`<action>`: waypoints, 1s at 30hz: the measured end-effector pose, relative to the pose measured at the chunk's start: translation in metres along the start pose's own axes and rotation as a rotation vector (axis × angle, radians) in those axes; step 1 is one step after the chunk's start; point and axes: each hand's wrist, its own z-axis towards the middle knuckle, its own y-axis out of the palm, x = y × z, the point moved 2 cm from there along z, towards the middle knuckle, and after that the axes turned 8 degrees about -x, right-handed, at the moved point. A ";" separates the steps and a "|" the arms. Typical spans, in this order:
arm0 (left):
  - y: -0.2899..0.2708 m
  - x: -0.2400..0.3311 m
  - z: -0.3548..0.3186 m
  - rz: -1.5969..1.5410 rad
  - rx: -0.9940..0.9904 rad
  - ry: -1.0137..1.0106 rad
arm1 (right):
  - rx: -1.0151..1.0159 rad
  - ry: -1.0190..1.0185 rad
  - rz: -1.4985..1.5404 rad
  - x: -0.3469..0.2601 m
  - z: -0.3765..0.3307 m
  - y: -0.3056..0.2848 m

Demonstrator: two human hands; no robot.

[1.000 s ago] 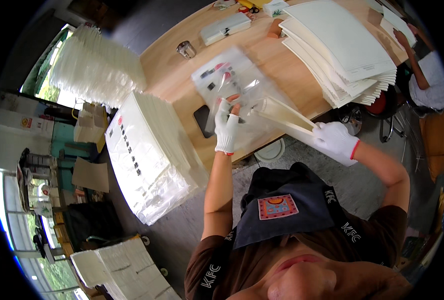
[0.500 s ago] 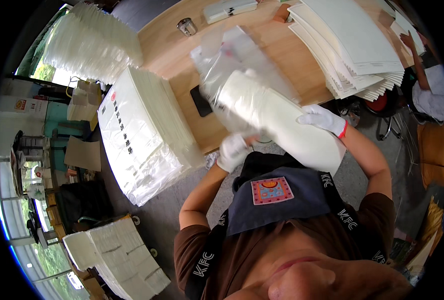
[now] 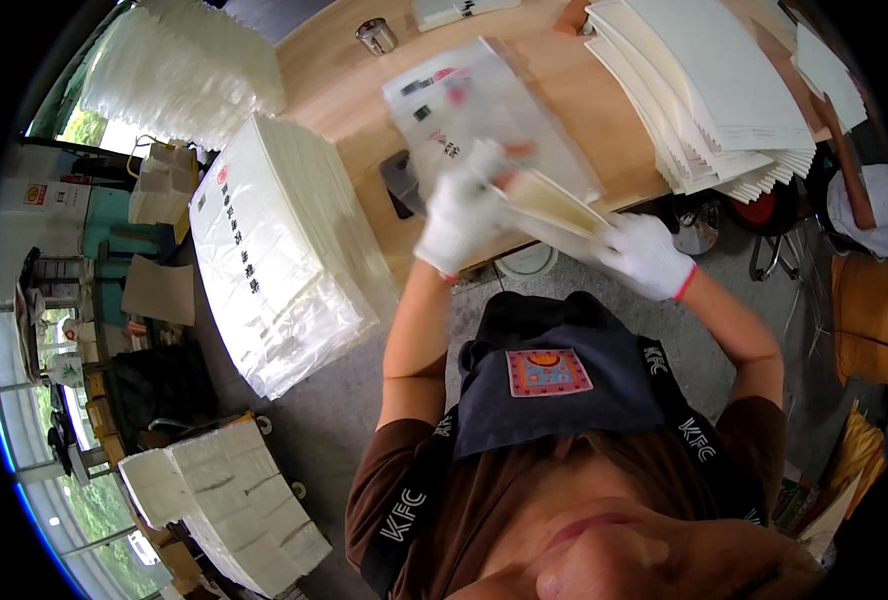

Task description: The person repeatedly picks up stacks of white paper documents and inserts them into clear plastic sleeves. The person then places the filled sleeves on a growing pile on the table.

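My right hand, in a white glove with a red cuff, is closed on the near right end of a white paper stack. The stack is tilted, showing a narrow cream edge toward me. My left hand, also gloved, is at the stack's far left end, over a clear printed plastic bag. Motion smears its fingers, so its grip is unclear. The bag lies on the wooden table with other bags seemingly under it. A dark phone lies partly covered by plastic beside my left hand.
A tall pile of filled bags stands at the table's left edge, with another plastic-wrapped pile behind. Fanned white sheets lie at the right, near a co-worker's arm. A metal cup stands at the back.
My left hand has moved up and to the right, from the table's near edge to the paper stack. The stack has turned from its broad face to its narrow edge. The bag now lies flatter.
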 end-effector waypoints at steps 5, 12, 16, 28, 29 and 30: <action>0.059 -0.035 -0.066 0.091 -0.027 0.374 | 0.135 0.371 1.763 0.027 0.029 0.042; 0.071 -0.029 0.008 0.174 0.107 0.316 | 0.210 0.434 0.972 0.057 0.089 0.109; 0.093 0.014 0.011 0.513 -0.001 0.507 | 0.266 0.479 1.156 0.038 0.096 0.188; 0.119 -0.090 -0.056 0.403 0.170 0.250 | -0.300 0.948 0.552 -0.001 0.064 0.070; 0.105 -0.110 -0.054 0.619 0.165 0.157 | -0.266 0.901 0.435 0.011 0.068 0.078; 0.088 -0.136 -0.057 0.830 0.153 0.054 | -0.243 0.854 0.324 0.018 0.064 0.097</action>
